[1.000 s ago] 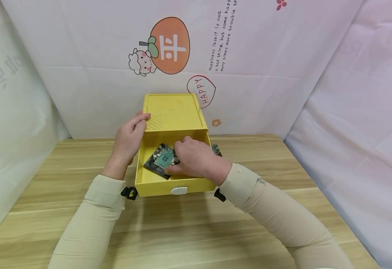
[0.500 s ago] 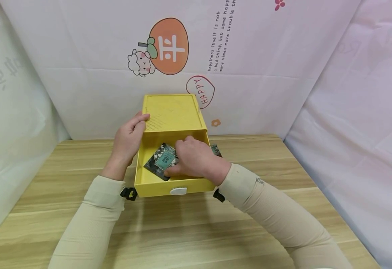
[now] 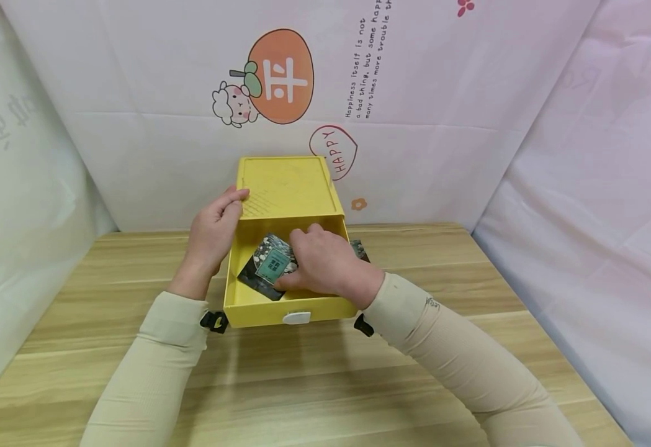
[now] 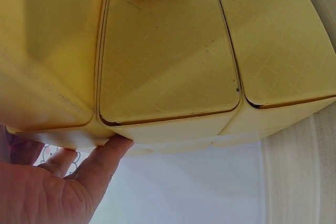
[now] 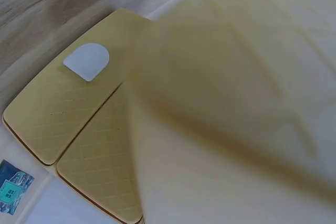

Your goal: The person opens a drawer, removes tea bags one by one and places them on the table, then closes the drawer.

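A yellow drawer box [image 3: 288,186] stands at the back of the wooden table [image 3: 314,385], its drawer [image 3: 258,313] pulled out toward me. My left hand [image 3: 213,233] rests against the box's upper left edge; in the left wrist view its thumb [image 4: 105,156] lies straight along the yellow casing [image 4: 168,66]. My right hand [image 3: 325,264] is inside the drawer and pinches a dark packet [image 3: 266,267] with a teal label, tilted up on one edge. The right wrist view shows blurred yellow panels [image 5: 79,114] and a white tab [image 5: 86,61].
A white pull tab [image 3: 296,318] sits on the drawer front. Another dark packet [image 3: 360,249] lies on the table just right of the drawer. White printed cloth walls [image 3: 470,124] close in the back and both sides. Bare wood spreads in front of the drawer.
The right hand has shifted the packet slightly back and up inside the drawer. The left hand and the box have stayed put.
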Motion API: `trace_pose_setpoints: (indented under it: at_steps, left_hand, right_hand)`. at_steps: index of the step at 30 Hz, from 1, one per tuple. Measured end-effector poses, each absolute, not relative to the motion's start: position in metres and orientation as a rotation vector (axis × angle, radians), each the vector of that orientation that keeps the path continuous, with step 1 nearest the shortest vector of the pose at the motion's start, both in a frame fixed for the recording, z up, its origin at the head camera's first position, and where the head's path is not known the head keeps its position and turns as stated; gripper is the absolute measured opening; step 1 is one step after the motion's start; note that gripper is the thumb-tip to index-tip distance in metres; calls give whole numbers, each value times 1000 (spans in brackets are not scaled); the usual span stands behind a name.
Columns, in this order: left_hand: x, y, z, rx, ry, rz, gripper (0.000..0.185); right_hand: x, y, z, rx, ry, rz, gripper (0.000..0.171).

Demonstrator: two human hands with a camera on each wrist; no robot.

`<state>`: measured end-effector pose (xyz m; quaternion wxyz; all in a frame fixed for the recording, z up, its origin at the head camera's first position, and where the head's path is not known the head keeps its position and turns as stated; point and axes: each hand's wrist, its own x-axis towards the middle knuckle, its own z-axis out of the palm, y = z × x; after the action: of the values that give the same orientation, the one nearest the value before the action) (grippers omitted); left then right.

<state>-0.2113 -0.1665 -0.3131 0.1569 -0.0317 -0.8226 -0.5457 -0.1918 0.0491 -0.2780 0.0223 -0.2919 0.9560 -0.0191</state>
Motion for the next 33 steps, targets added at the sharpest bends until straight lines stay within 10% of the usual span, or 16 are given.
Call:
trace_pose_setpoints:
  at_steps: [33]
  left_hand:
    - [-211,-167,-313,-95,-2357,-1583,48]
  right_hand:
    - [-190,65,-262,-988,2790,-692,20]
